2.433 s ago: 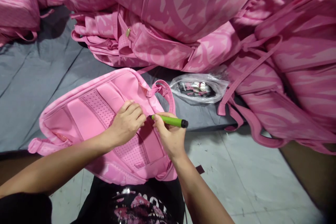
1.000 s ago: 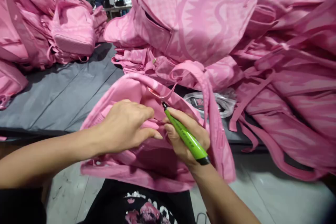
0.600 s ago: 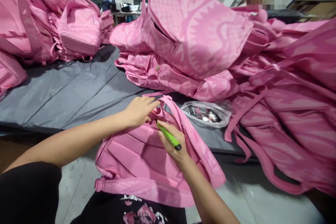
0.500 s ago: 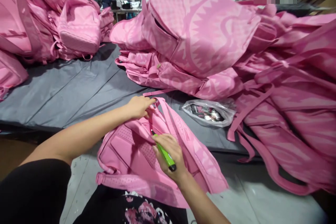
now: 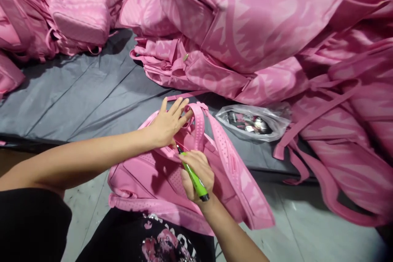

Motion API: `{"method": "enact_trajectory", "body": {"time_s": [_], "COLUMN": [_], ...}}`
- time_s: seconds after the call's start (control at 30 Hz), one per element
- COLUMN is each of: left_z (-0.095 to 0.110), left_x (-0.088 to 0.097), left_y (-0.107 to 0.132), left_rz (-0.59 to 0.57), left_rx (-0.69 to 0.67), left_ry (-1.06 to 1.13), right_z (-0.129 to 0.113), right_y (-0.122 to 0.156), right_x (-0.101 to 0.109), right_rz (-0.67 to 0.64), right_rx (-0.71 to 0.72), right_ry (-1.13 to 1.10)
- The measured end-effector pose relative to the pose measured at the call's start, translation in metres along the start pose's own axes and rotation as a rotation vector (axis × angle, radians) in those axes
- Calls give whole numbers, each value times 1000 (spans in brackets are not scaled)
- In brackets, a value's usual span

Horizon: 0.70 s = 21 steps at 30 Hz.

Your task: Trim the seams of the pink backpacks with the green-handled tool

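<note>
A pink backpack [image 5: 153, 180] lies back-side up across my lap and the edge of the grey-covered table [image 5: 76, 94]. My left hand [image 5: 168, 122] rests flat on its top near the carry handle, fingers spread. My right hand [image 5: 196, 172] is closed round a green marker pen [image 5: 193, 174], whose tip touches the backpack just below my left hand. A padded shoulder strap [image 5: 233, 172] runs down to the right of my right hand.
Heaps of pink backpacks fill the right side [image 5: 337, 90], the back middle [image 5: 245, 20] and the far left [image 5: 70, 16]. A clear plastic bag [image 5: 253, 122] with small items lies on the table beside the straps. Pale floor [image 5: 307, 229] shows at the lower right.
The backpack was lifted, turned and laid down again with its top towards the table. My left hand went from gripping its top to lying flat and spread. The marker tip stays at the backpack.
</note>
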<state>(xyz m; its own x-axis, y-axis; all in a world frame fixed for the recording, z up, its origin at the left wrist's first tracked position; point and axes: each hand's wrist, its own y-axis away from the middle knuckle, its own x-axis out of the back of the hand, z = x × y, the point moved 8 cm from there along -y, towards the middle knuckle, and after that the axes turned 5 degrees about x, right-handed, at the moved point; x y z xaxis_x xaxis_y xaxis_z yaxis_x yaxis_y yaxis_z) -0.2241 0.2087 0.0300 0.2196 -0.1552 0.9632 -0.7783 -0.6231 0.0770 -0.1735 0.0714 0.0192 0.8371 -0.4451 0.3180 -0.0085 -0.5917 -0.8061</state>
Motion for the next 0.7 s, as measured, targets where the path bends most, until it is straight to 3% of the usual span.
{"method": "enact_trajectory", "body": {"time_s": [0.13, 0.23, 0.3, 0.5, 0.6, 0.7], "left_z": [2, 5, 7, 4, -1, -4], "left_x": [-9, -7, -3, -6, -10, -15], "left_y": [0, 4, 6, 4, -1, -3], "left_rz": [5, 34, 61, 48, 10, -43], "left_rx": [-8, 13, 43, 113, 153, 171], "left_ry": [-43, -50, -52, -25, -2, 7], "right_z": [17, 42, 60, 99, 100, 102], "right_y": [-4, -14, -23, -37, -39, -36], "right_x": [0, 17, 21, -19, -41, -49], "right_rz": [-44, -1, -79, -556, -669, -712], "right_rx": [-30, -92, -170, -497, -527, -513], "right_ry": [-17, 167, 304, 601, 793, 839]}}
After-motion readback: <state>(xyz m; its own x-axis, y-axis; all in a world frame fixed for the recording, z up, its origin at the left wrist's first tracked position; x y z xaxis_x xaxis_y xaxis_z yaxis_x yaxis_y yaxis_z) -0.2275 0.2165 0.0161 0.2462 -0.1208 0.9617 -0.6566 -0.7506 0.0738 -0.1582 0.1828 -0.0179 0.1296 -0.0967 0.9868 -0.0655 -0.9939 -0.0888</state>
